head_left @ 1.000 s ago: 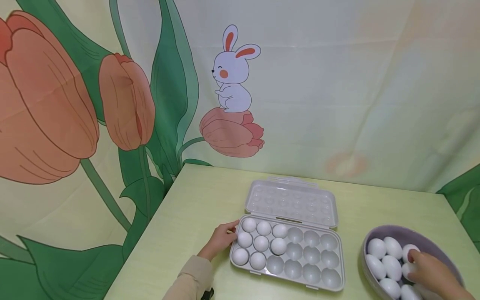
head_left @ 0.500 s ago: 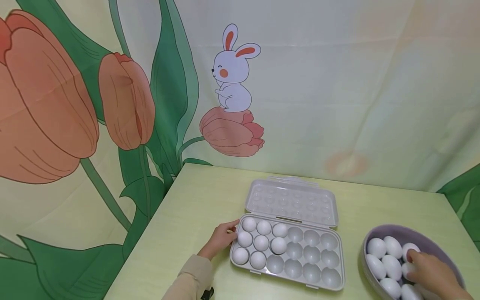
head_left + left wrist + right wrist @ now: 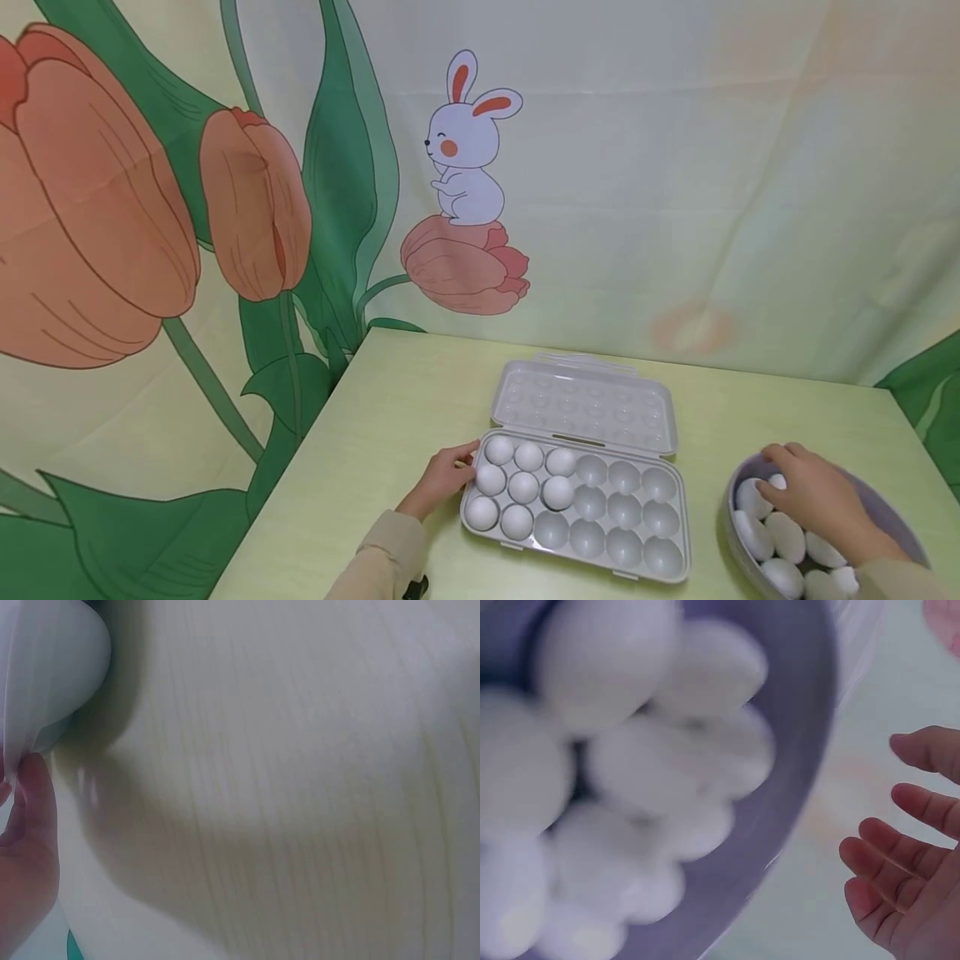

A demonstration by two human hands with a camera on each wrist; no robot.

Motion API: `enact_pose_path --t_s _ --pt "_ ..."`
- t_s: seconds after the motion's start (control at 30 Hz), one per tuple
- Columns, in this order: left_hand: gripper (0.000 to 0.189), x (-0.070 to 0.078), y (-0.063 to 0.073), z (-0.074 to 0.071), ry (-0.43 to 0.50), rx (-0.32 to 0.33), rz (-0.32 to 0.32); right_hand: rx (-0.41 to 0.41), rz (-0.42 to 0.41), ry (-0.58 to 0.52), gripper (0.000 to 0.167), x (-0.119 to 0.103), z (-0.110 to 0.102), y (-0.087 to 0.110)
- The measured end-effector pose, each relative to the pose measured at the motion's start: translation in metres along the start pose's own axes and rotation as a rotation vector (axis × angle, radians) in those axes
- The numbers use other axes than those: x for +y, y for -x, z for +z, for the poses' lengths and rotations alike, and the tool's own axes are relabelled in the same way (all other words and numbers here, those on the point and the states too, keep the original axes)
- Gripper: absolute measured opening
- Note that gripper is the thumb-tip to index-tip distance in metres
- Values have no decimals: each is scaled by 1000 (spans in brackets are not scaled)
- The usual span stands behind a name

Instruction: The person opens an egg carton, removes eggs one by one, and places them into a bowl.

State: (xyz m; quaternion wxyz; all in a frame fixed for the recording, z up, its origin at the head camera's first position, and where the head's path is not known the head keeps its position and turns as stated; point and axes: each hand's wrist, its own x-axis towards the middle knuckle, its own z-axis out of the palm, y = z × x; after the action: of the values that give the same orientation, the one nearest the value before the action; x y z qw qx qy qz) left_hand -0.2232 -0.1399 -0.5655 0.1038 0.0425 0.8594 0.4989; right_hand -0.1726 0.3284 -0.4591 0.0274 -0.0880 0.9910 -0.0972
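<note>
My left hand (image 3: 446,473) pinches the left rim of a grey plastic egg box (image 3: 552,530) in the head view. White eggs (image 3: 522,487) sit in its left cups; the right-hand cups hold none. The left wrist view has the thumb (image 3: 37,799) against the rim and the box's rounded underside above it. At the right, my right hand (image 3: 817,496) is over a purple-grey bowl (image 3: 892,508) of white eggs (image 3: 784,537), covering some of them. Its fingers (image 3: 922,806) are spread and relaxed in the right wrist view, holding nothing, beside the blurred bowl.
The box's ribbed lid (image 3: 585,406) lies folded back behind it on the pale yellow-green table (image 3: 405,400). Behind the table hangs a cloth backdrop (image 3: 637,183) printed with tulips and a rabbit. Table surface separates the box from the bowl.
My right hand, earlier among the eggs with fingers on one, has risen and shifted up and left over the bowl. Some eggs there have shifted. The left hand and box stay put.
</note>
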Motion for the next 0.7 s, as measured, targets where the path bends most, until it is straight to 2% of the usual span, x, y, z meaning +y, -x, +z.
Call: enact_pose_path --t_s 0.2,0.3,0.53,0.7 --pt "51 1 1 0 9 4 8 132 -181 -53 37 -51 6 -17" --pt "51 1 1 0 16 5 9 164 -291 -49 39 -76 16 -24" --pt "51 0 2 1 23 4 -4 133 -460 -67 39 -122 49 -41" --pt "52 2 2 0 26 1 -14 111 -499 -96 38 -144 75 -51"
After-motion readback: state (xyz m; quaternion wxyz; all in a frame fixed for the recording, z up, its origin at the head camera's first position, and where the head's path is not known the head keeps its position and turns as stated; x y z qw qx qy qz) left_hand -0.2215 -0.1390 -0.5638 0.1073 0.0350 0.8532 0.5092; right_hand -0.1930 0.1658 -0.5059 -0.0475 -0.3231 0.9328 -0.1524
